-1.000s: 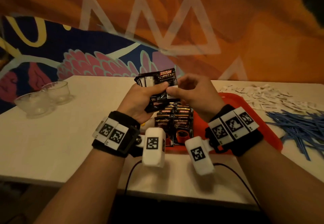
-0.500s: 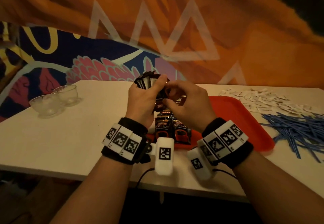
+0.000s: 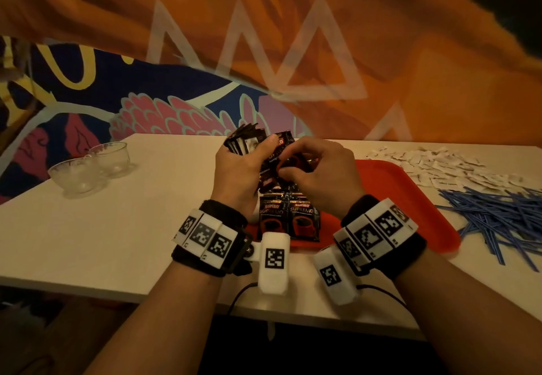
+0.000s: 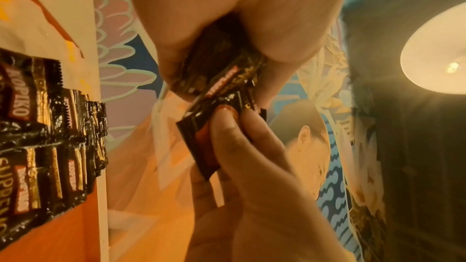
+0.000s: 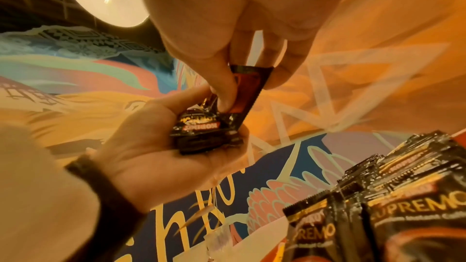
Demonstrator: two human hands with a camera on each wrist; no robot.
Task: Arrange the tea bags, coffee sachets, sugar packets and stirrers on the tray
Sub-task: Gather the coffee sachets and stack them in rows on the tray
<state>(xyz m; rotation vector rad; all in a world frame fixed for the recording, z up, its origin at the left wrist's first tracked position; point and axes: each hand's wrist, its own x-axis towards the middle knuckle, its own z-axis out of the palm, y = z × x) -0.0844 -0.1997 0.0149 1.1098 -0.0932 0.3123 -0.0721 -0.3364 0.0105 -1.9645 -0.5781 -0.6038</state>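
My left hand [image 3: 243,169] grips a fanned stack of black coffee sachets [image 3: 249,141] above the red tray [image 3: 410,198]. My right hand [image 3: 316,169] pinches one sachet [image 5: 248,87] at the front of that stack, thumb on its face. In the left wrist view that pinched sachet [image 4: 209,142] juts out from the stack. Two rows of black coffee sachets [image 3: 289,219] lie overlapped on the tray's near left part. White sugar packets [image 3: 440,166] lie heaped on the table right of the tray. Blue stirrers [image 3: 504,216] are piled in front of them.
Two clear glass bowls [image 3: 91,166] stand at the table's far left. The white table [image 3: 102,234] ends near my wrists, and a black cable [image 3: 243,295] hangs over its front edge. A painted wall rises right behind the table.
Both hands have dropped a little and turned, so the stack now tilts away. My right thumb and fingers have closed on the front sachet and drawn it partly out.
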